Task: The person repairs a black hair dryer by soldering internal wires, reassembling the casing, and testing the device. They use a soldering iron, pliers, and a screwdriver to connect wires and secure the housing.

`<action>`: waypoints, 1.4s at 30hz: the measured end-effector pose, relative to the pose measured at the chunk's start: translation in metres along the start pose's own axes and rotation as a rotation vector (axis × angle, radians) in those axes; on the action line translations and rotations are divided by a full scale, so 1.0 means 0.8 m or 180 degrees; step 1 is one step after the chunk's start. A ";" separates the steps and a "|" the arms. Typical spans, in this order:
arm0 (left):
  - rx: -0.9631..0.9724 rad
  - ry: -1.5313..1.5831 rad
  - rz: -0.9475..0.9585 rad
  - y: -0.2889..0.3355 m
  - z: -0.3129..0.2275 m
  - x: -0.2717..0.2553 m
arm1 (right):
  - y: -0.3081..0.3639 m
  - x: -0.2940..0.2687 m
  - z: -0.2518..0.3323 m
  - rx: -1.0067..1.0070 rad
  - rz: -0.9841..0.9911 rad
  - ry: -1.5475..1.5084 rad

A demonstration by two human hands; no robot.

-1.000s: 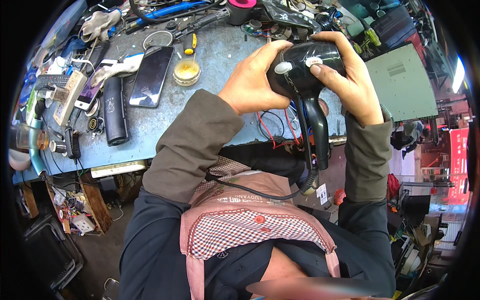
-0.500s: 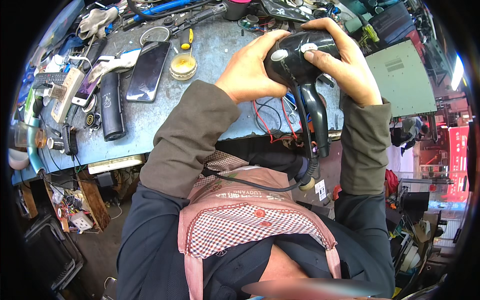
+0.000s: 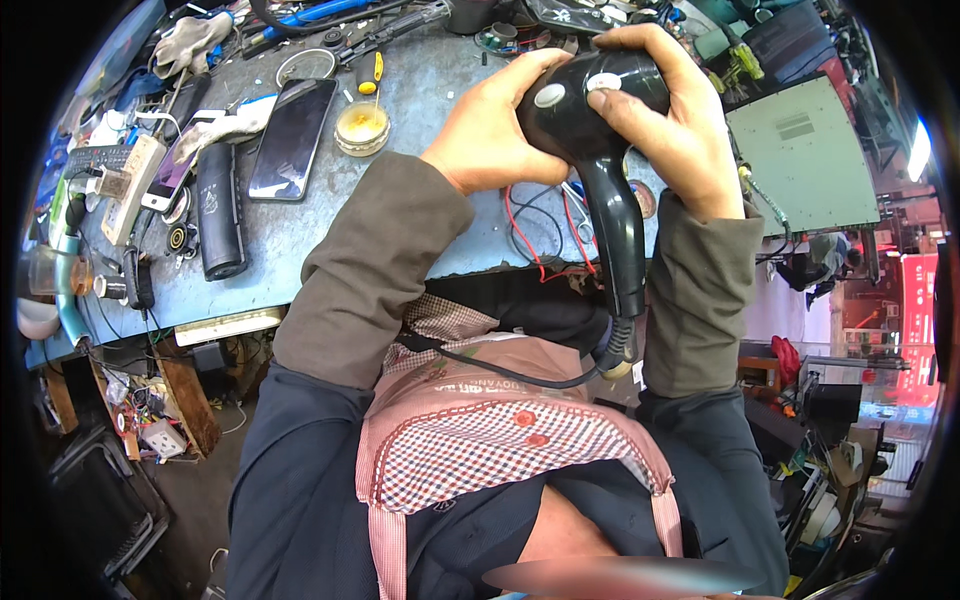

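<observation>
There it stretched before me, a scuffed blue worktop (image 3: pixel 275 240), with a brown wooden support (image 3: pixel 193 405) underneath and dull, dark floor (image 3: pixel 222 485) showing beyond! Away to my right, a white light (image 3: pixel 916 152) glared and a red panel (image 3: pixel 918 310) glowed.

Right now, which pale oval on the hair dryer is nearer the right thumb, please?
The right oval, touching or almost touching the right thumb; the left oval sits well apart.

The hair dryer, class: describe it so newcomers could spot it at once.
Look above the blue workbench: the left hand and right hand grip the black hair dryer. Two pale ovals on its round body set it apart from the black phone.
</observation>
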State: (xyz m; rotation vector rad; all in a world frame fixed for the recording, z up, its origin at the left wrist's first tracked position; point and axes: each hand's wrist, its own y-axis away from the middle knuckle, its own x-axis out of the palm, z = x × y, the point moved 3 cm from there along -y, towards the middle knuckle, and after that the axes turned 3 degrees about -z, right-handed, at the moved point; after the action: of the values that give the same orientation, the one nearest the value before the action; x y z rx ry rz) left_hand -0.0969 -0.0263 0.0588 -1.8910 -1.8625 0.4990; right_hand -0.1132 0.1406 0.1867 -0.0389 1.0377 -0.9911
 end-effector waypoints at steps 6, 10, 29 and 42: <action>-0.0474 0.0373 0.0391 0.001 -0.023 -0.022 | -0.008 0.007 0.064 -0.0006 -0.0435 0.0908; -0.0021 0.0884 0.0450 -0.003 -0.081 -0.047 | -0.030 0.024 0.087 -0.0448 -0.0454 0.0223; -0.0336 0.0820 -0.0336 -0.016 -0.088 -0.097 | 0.028 0.181 -0.041 -0.0081 -0.0251 -0.3965; -0.0849 0.0548 -0.0409 -0.003 -0.100 -0.112 | 0.025 0.183 -0.037 -0.0404 -0.0838 -0.2138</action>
State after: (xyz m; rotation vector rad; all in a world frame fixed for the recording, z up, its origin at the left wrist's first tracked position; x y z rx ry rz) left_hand -0.0582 -0.1203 0.1225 -1.8921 -1.9966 0.0445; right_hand -0.1014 0.0618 0.0586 -0.5871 0.4770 -1.0417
